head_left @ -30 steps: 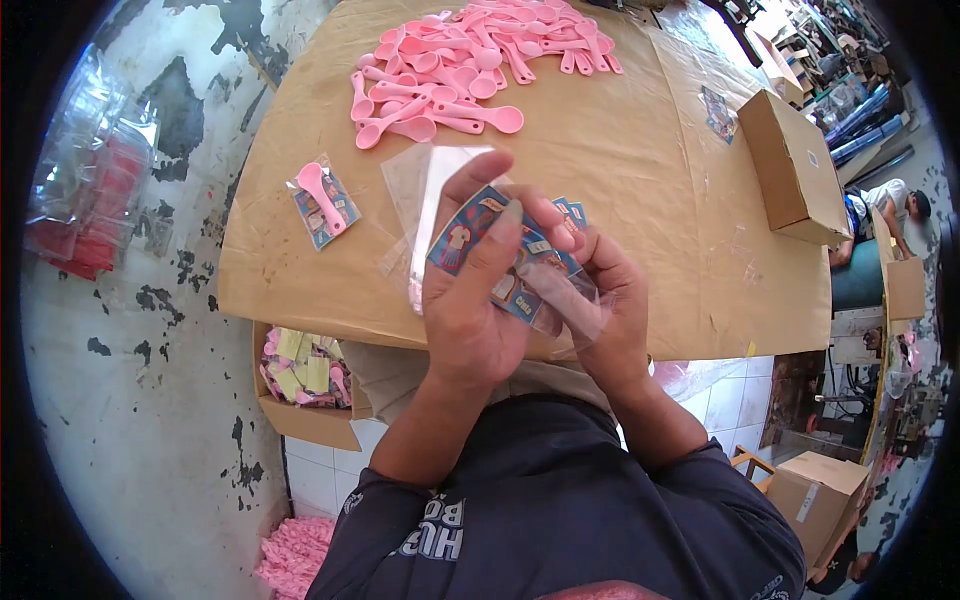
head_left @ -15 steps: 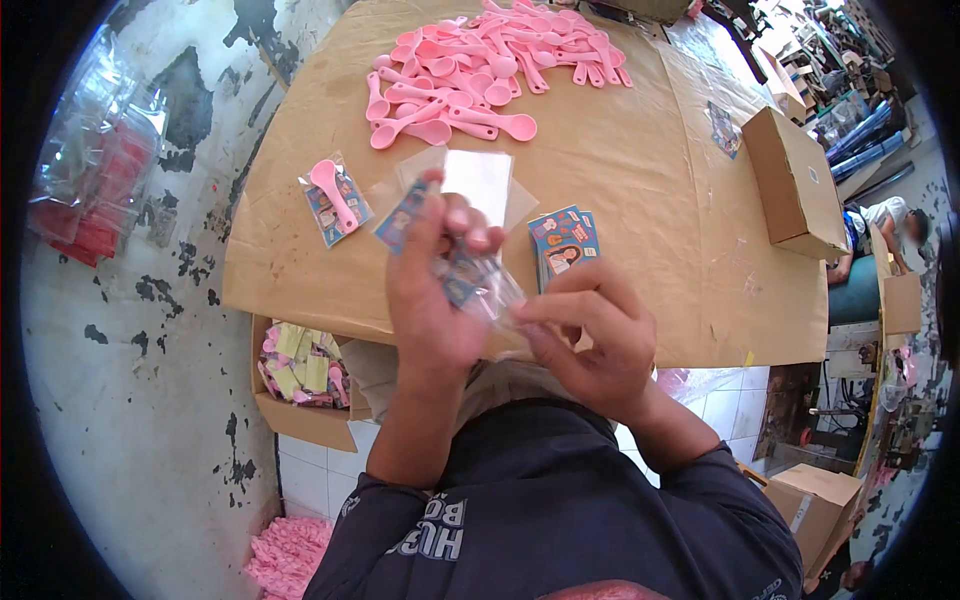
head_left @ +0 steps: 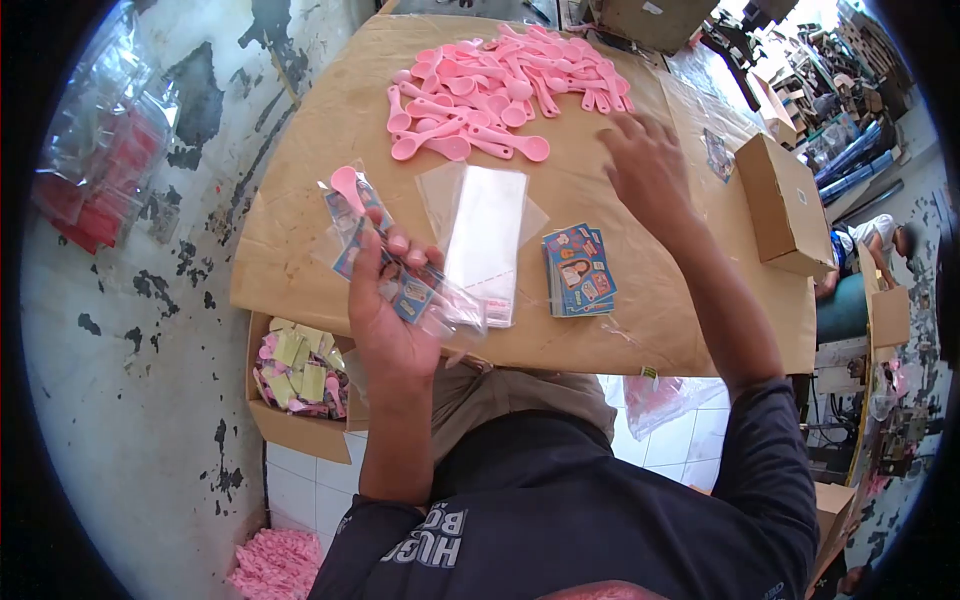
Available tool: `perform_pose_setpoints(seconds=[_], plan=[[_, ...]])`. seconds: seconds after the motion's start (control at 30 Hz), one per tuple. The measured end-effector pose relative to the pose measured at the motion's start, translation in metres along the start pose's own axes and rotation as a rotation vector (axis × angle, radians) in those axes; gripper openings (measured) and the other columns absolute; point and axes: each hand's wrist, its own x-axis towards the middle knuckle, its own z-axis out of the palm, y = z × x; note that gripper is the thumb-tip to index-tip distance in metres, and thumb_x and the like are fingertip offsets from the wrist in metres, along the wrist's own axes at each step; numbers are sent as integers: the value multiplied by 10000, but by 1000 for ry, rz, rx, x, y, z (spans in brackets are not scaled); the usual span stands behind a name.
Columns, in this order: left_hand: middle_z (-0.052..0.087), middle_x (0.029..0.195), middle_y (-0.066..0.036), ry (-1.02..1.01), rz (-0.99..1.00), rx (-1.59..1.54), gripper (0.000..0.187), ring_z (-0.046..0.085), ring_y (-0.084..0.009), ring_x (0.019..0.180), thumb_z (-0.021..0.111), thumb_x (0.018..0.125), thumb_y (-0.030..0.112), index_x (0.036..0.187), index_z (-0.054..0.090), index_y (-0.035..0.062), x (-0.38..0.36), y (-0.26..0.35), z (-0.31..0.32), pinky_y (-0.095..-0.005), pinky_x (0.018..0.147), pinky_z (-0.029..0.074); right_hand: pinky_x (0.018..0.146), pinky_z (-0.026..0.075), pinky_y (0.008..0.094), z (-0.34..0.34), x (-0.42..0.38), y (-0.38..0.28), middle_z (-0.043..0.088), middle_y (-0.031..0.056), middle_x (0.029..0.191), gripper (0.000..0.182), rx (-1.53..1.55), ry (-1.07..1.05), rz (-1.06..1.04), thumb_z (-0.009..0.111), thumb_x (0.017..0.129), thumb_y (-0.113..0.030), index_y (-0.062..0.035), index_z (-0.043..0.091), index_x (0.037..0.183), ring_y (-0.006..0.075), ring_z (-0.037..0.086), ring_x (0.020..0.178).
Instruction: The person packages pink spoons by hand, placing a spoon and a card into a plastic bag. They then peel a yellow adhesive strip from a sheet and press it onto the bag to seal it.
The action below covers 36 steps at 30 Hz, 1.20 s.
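Observation:
My left hand (head_left: pixel 395 325) is closed on a clear plastic bag with a blue printed card (head_left: pixel 412 296) inside, its loose end hanging toward the right. Partly behind those fingers lies a bagged card with a pink measuring spoon (head_left: pixel 345 186) on top. My right hand (head_left: pixel 645 172) holds nothing, fingers apart and bent, beside the right edge of a heap of pink measuring spoons (head_left: pixel 490 95). Between the hands is a stack of clear plastic bags (head_left: pixel 487 235). A stack of blue printed cards (head_left: pixel 580 270) stands to the right of the bags.
A brown paper-covered table (head_left: pixel 690 320) carries these things. At its right edge sits a cardboard box (head_left: pixel 785 205). Below the left side, an open carton (head_left: pixel 300 425) holds bagged spoons and cards. Pink shredded material (head_left: pixel 275 567) lies on the floor. Another person (head_left: pixel 872 240) is at far right.
My right hand has let go of the bag and moved up and right to the spoon heap. My left hand has shifted left and slightly down with the bagged card.

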Motion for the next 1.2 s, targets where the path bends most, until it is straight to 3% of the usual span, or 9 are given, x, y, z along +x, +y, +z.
perform_pose_setpoints(seconds=[0.07, 0.17, 0.5, 0.67, 0.8, 0.87, 0.97, 1.03, 1.2], plan=[[571, 903, -7, -5, 18, 28, 309, 575, -115, 813, 616, 1045, 246, 1308, 552, 95, -6, -3, 1, -333, 877, 545, 927, 533, 466, 21, 23, -2, 709, 163, 1105, 285, 248, 31, -208, 671, 934, -208, -56, 666, 1175, 392, 659, 1044], [575, 906, -16, 4, 22, 81, 336, 584, -126, 822, 612, 1047, 258, 1325, 527, 88, -13, -9, -3, -357, 883, 548, 932, 528, 460, 41, 55, -25, 697, 158, 1148, 344, 363, 65, -334, 699, 901, -213, -88, 655, 1218, 370, 662, 1054], [576, 906, -36, 3, 111, 274, 372, 593, -150, 833, 605, 1042, 265, 1346, 503, 77, -16, -9, -5, -395, 889, 555, 831, 549, 456, 84, 86, -63, 692, 123, 1106, 342, 210, -5, -324, 708, 912, -238, -119, 642, 1226, 343, 667, 1033], [573, 909, -22, 40, 142, 259, 333, 574, -132, 834, 603, 1047, 258, 1316, 536, 73, -2, -4, -7, -353, 902, 530, 789, 567, 420, 48, 67, -37, 674, 119, 1045, 279, 451, 147, -330, 705, 907, -145, -127, 654, 1180, 299, 688, 943], [569, 911, -21, 31, 254, 137, 287, 559, -131, 837, 610, 1048, 218, 1284, 558, 63, 15, 4, -5, -321, 897, 508, 670, 564, 307, -39, 7, -50, 633, 35, 997, 167, 900, 110, 58, 668, 979, -77, -62, 614, 1136, 121, 641, 905], [584, 934, -37, 6, 280, 88, 296, 569, -146, 847, 621, 1042, 218, 1279, 557, 52, 24, 5, -7, -333, 925, 519, 697, 554, 291, -59, -26, -48, 619, 26, 1014, 148, 1187, 131, 118, 663, 987, -48, -30, 579, 1108, 105, 621, 930], [612, 979, -60, -35, 335, 18, 307, 600, -168, 895, 613, 1044, 226, 1282, 553, 41, 31, 1, -1, -366, 1016, 524, 733, 545, 268, -66, -75, -46, 621, 52, 1035, 146, 1272, 143, 134, 657, 979, -10, -14, 556, 1084, 109, 622, 926], [632, 1017, -80, -75, 363, -4, 317, 624, -188, 949, 604, 1048, 238, 1285, 550, 34, 32, -3, 3, -406, 1110, 498, 758, 540, 260, -60, -101, -52, 628, 64, 1023, 137, 1313, 233, 279, 654, 973, 13, -3, 561, 1073, 102, 634, 903], [637, 1047, -61, -105, 403, 91, 331, 634, -176, 963, 574, 1064, 285, 1312, 542, 70, 31, -13, 13, -413, 1131, 475, 737, 557, 263, -32, -126, -81, 666, 79, 971, 124, 1552, 324, 550, 670, 971, 3, -8, 581, 1056, 120, 658, 846]])
